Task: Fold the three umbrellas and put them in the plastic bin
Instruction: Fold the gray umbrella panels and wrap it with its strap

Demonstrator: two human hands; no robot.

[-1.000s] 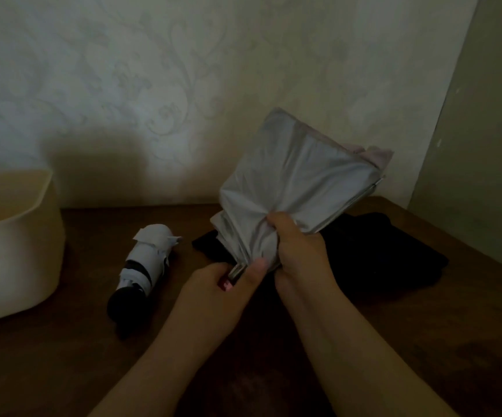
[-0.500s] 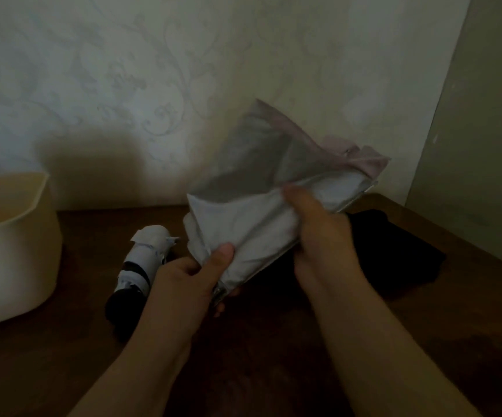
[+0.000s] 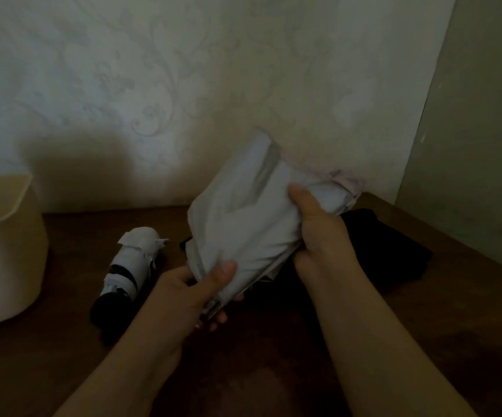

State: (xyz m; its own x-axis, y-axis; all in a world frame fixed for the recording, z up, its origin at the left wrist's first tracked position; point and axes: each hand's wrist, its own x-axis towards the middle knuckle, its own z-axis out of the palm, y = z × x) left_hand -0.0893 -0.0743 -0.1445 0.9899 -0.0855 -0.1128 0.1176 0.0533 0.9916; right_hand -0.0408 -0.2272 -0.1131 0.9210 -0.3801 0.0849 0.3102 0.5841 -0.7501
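Spanning the lower frame, one dark wooden table (image 3: 394, 341) meets a patterned wall. One cream plastic bin (image 3: 6, 251) stands at its left edge. Three umbrellas are in view: a black umbrella (image 3: 394, 254) lying flat on the table behind the hands, a grey umbrella (image 3: 243, 224) held above the table between both hands, and a rolled white-and-black umbrella (image 3: 129, 266) lying near the bin. Two hands clamp the grey one: the right hand (image 3: 318, 236) curls around its upper side, while the left hand (image 3: 192, 287) pinches its lower end, thumb on the cloth.
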